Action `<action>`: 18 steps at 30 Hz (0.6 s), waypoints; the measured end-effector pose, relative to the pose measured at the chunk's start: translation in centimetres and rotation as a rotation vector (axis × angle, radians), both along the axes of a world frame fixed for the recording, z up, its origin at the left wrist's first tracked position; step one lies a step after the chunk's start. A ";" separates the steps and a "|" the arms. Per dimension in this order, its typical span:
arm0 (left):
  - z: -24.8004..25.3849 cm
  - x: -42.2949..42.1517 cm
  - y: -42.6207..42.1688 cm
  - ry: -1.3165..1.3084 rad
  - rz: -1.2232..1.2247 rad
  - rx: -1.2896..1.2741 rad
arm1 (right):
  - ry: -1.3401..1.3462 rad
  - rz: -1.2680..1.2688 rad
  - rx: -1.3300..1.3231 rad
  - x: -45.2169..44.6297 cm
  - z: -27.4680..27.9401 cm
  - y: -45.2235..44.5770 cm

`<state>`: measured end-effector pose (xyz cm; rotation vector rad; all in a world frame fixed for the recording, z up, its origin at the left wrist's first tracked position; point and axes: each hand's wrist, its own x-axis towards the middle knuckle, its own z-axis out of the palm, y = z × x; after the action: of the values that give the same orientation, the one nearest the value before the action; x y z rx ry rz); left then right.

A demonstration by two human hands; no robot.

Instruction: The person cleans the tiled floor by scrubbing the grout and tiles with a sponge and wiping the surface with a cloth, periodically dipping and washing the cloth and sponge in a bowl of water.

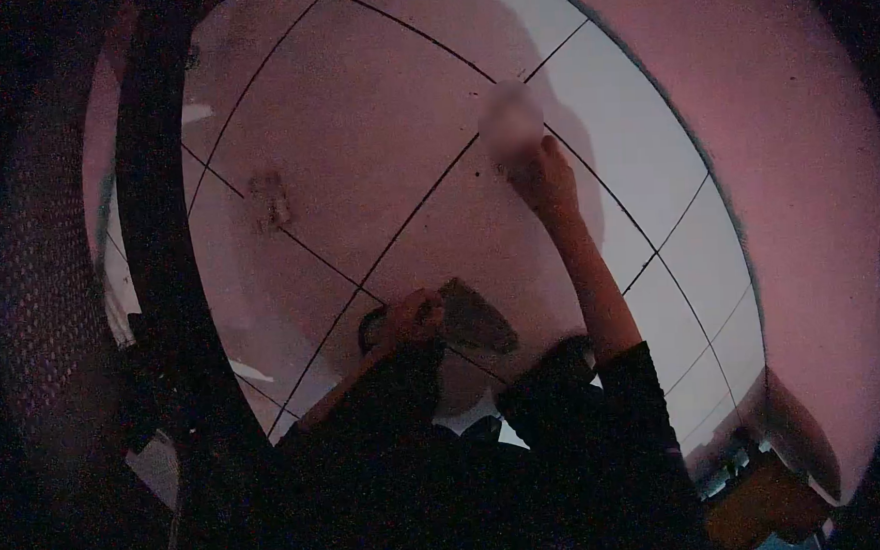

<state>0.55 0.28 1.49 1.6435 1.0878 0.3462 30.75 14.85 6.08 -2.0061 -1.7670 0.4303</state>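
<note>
My left hand (417, 317) is low in the middle of the view, its fingers closed at one end of a dark, flat, oblong object (478, 317). The kind of object cannot be made out in the dim light. A dark curved band (369, 328) shows beside that hand. Farther forward and to the right, my right hand (551, 174) reaches over the tiled floor (396, 131) with its fingers curled. A pale blurred patch (510, 122) lies at its fingertips and hides what the hand holds or touches there.
A pink wall (793, 117) curves along the right. On the left stands a dark upright post (156, 188) beside a woven-looking surface (48, 289). A faint smudged shape (271, 198) is on the tiles. At the lower right is a brown box-like thing (773, 506).
</note>
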 end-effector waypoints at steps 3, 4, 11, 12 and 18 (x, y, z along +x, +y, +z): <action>0.1 0.1 0.3 -0.076 -0.038 -0.054 | -0.096 0.157 -0.014 -0.3 0.1 -0.5; 3.5 0.9 1.5 0.038 -0.033 -0.097 | -0.080 0.098 -0.069 0.0 0.5 -0.2; -2.6 -0.5 -0.6 0.045 -0.068 0.132 | -0.068 -0.031 -0.207 -1.8 1.4 0.2; -1.5 -0.1 -0.2 0.042 -0.064 0.132 | -0.071 -0.028 -0.206 -2.1 1.6 -0.5; 2.0 0.6 0.4 0.014 0.000 -0.115 | -0.082 -0.063 -0.082 -2.2 -0.8 0.0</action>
<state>1.16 0.70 3.46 1.5464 1.0984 0.2675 28.54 14.81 5.30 -2.1579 -1.7555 0.4117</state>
